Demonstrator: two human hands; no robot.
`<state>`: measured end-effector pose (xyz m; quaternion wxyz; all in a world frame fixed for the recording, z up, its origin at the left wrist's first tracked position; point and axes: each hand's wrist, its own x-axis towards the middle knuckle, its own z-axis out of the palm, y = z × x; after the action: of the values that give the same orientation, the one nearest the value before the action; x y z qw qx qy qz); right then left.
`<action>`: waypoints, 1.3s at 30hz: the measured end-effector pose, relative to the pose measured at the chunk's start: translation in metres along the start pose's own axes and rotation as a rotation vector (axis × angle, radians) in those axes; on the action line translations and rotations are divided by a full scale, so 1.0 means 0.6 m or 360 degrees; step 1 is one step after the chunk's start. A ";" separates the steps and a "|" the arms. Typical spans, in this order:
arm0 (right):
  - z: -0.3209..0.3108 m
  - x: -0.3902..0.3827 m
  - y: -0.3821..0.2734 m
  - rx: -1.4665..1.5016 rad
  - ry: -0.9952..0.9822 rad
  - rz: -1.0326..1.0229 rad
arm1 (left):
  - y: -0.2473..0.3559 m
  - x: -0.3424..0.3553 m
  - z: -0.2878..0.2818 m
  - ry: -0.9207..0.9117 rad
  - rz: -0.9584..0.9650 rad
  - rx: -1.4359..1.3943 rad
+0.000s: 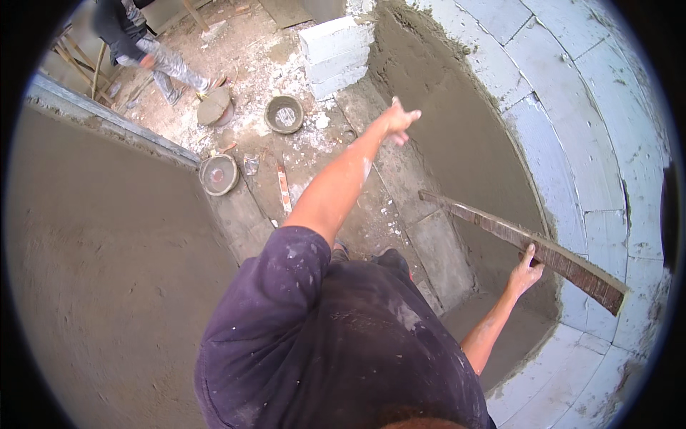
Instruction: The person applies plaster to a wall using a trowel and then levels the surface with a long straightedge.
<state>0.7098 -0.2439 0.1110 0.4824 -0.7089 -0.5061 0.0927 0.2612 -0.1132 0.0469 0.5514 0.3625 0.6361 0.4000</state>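
My left hand (396,123) is stretched forward with its fingers apart and nothing in it, in front of a band of grey mortar (450,136) on the block wall (543,129). My right hand (527,269) grips a long, flat straightedge (500,229), stained brown with mortar, toward its near end. The straightedge slants across the plastered band, from the lower right up toward the middle of the view. Whether it touches the mortar, I cannot tell.
Buckets (284,114) (219,174) (215,106) and a red-and-white strip (283,186) lie on the dusty floor. Stacked white blocks (334,57) stand ahead. A grey plastered wall (107,272) is at left. A person (143,53) walks at upper left near wooden poles.
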 end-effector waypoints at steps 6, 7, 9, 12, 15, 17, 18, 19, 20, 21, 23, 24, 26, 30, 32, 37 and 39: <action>-0.041 -0.032 0.061 0.0185 0.0268 0.0076 | -0.091 -0.022 0.024 -0.0249 0.0181 0.0215; -0.059 -0.035 0.072 0.0062 0.0390 0.0049 | -0.158 -0.054 0.041 -0.0293 0.0117 0.0370; -0.093 -0.041 0.076 -0.0181 0.0533 -0.0016 | -0.366 -0.131 0.062 -0.0268 -0.0168 0.0724; -0.198 -0.021 0.106 -0.0264 0.0619 0.0140 | -0.673 -0.364 0.053 -0.0213 -0.0905 0.0551; -0.354 -0.005 0.071 -0.0277 0.1172 0.0293 | -0.493 -0.553 0.081 -0.0594 0.0323 0.0376; -0.379 0.004 0.056 0.0022 0.1338 0.0139 | -0.552 -0.611 0.065 -0.0516 -0.0075 0.0341; -0.379 0.012 0.069 0.0061 0.1320 0.0090 | -0.627 -0.628 0.055 -0.0376 -0.0499 0.0201; -0.382 0.026 0.092 0.0079 0.1316 0.0035 | -0.679 -0.628 0.058 -0.0293 -0.0721 0.0116; -0.381 0.032 0.118 -0.0039 0.1282 -0.0068 | -0.705 -0.620 0.066 -0.0280 -0.0759 0.0095; -0.394 0.032 0.164 -0.0319 0.1129 -0.0062 | -0.721 -0.609 0.075 -0.0285 -0.0773 0.0084; -0.360 0.024 0.218 -0.0296 0.0699 0.0014 | -0.741 -0.586 0.083 -0.0267 -0.0744 0.0065; -0.349 -0.002 0.210 -0.0586 0.0502 0.0084 | -0.747 -0.574 0.083 -0.0293 -0.0754 0.0062; -0.369 -0.012 0.252 -0.0373 0.0753 0.0140 | -0.760 -0.518 0.098 -0.0415 -0.0688 0.0147; -0.365 0.024 0.273 -0.0159 0.0528 0.0279 | -0.834 -0.493 0.053 -0.0500 -0.0255 0.0699; -0.357 0.044 0.297 -0.0156 0.0513 0.0445 | -0.832 -0.482 0.044 -0.0589 -0.0260 0.0527; -0.331 0.128 0.340 0.0422 0.0415 0.0590 | -0.820 -0.482 0.091 -0.0548 -0.0334 0.0215; -0.327 0.175 0.395 0.0554 0.0395 0.0673 | -0.792 -0.487 0.106 -0.0486 -0.0388 0.0179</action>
<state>1.0296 -0.2800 0.0655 0.6249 -0.7111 -0.2609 0.1891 0.3526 -0.5679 -0.2691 0.6647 0.3694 0.6055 0.2346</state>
